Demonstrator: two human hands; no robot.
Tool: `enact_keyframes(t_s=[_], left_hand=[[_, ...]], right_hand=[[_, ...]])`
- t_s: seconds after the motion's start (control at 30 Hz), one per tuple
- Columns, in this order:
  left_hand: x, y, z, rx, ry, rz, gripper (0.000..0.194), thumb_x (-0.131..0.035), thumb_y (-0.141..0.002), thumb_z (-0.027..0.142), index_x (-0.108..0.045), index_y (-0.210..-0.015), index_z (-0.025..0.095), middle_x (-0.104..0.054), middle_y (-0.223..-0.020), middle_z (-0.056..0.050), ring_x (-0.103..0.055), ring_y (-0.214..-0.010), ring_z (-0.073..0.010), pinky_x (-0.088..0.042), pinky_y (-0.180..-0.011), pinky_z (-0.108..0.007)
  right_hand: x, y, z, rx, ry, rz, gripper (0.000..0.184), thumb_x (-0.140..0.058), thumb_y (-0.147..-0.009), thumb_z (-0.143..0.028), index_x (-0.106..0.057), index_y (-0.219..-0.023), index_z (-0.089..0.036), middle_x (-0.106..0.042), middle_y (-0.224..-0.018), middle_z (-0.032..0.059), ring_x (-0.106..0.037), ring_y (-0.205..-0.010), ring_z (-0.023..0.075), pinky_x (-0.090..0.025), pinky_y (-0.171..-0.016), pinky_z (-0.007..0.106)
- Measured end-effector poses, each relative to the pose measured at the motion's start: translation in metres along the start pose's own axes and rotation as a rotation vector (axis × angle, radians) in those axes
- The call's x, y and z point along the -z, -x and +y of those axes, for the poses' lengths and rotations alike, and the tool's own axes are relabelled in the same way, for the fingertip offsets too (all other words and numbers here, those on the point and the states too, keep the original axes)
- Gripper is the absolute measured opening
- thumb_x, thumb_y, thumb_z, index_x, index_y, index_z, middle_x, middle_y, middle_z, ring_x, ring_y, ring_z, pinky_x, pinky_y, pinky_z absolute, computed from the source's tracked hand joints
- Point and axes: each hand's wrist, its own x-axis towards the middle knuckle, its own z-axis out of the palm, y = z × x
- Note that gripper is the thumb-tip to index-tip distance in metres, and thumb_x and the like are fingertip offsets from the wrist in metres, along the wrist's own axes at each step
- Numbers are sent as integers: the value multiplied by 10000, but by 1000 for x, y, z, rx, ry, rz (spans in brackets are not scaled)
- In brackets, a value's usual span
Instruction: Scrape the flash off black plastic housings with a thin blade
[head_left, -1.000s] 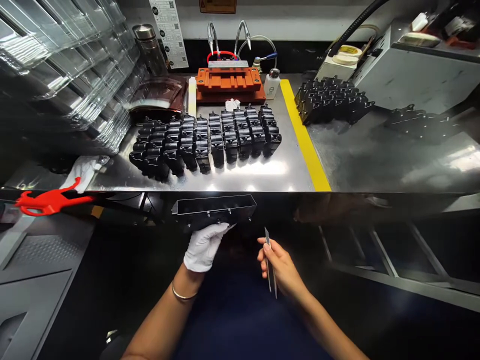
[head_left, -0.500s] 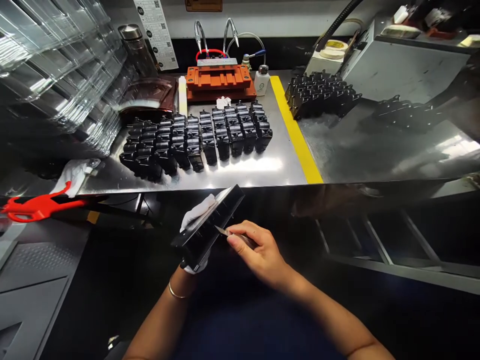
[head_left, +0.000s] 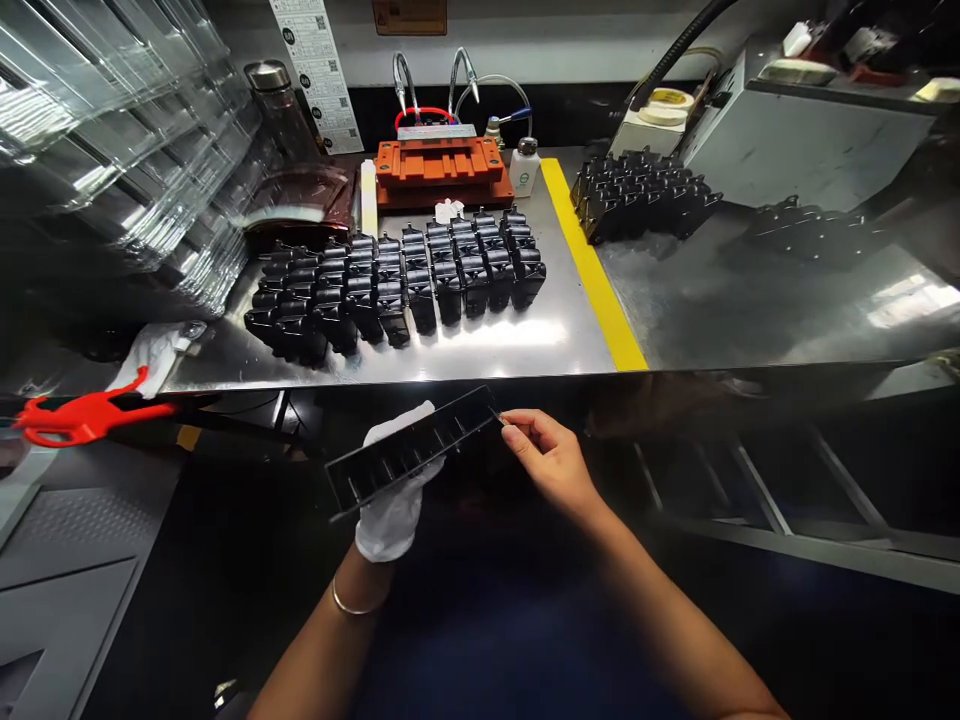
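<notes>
Left hand (head_left: 395, 510), white glove, closed around the middle of a long black ribbed plastic part (head_left: 411, 450). Part sits tilted in the air just off the counter's front edge, right end higher, not touching the counter. Right hand (head_left: 551, 462), bare, nearly closed, pinching a thin metal tool (head_left: 496, 413) between thumb and fingers. Only the tip shows, at the part's right end; can't tell if touching or just beside it. Metal bangle (head_left: 352, 600) on left wrist.

Stainless counter (head_left: 480, 355): rows of black plastic parts (head_left: 397, 290) packed in the middle, near the front edge. Yellow tape strip (head_left: 592, 265) runs front to back, right of them. Past it, a second batch of black parts (head_left: 641, 190) toward the back, and a smaller batch (head_left: 814, 232) further right. Orange fixture (head_left: 439, 165) at back centre, small white dispensing bottle (head_left: 525, 168) beside it. Stack of clear plastic trays (head_left: 127, 130) at left. White cloth (head_left: 154, 355) on the front left corner, red plastic piece (head_left: 79, 420) just below that edge.
</notes>
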Motion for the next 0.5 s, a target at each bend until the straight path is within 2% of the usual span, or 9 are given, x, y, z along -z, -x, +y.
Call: enact_keyframes(t_s=[0.1, 0.17, 0.23, 0.33, 0.43, 0.5], left_hand=[[-7, -1, 2, 134, 47, -79, 309, -853, -545, 152, -748, -819, 249, -759, -838, -1, -708, -919, -263, -562, -909, -450], [-16, -1, 6, 173, 110, -111, 261, -817, -620, 192, -743, -864, 249, -759, -885, -7, -705, -934, -260, -563, -884, -458], [-31, -3, 11, 214, 265, -115, 290, -768, -707, 240, -712, -989, 275, -737, -1048, -6, -664, -1055, -245, -544, -907, -441], [-55, -8, 20, 208, 357, 21, 251, -755, -743, 262, -688, -984, 248, -729, -971, 17, -682, -931, -155, -552, -833, -304], [-69, -14, 28, 87, 319, 112, 264, -757, -739, 204, -671, -985, 250, -710, -890, 49, -681, -856, -123, -542, -837, -276], [-72, -16, 32, -57, 271, 156, 281, -734, -764, 197, -657, -1023, 270, -708, -944, 45, -672, -949, -147, -531, -904, -316]], right_hand=[[7, -1, -11, -4, 56, -132, 501, -780, -672, -396, -666, -1108, -177, -380, -513, -95, -340, -466, 59, -326, -456, 198], [6, -2, -16, 27, 104, -131, 452, -801, -651, -384, -692, -1036, -175, -308, -497, -101, -275, -456, 50, -279, -439, 200], [-1, -2, -18, 111, 149, -72, 367, -793, -669, -392, -707, -956, -179, -378, -525, -79, -289, -461, 53, -292, -441, 207], [-15, -1, -17, 216, 223, 19, 373, -768, -706, -428, -693, -983, -189, -538, -647, -30, -386, -489, 68, -367, -480, 217], [-21, 6, -18, 191, 309, 82, 463, -670, -797, -490, -611, -1147, -193, -576, -694, -24, -480, -524, 93, -427, -543, 231], [-21, 13, -21, 175, 332, 89, 380, -530, -904, -462, -574, -1178, -202, -583, -706, -22, -524, -562, 104, -445, -585, 235]])
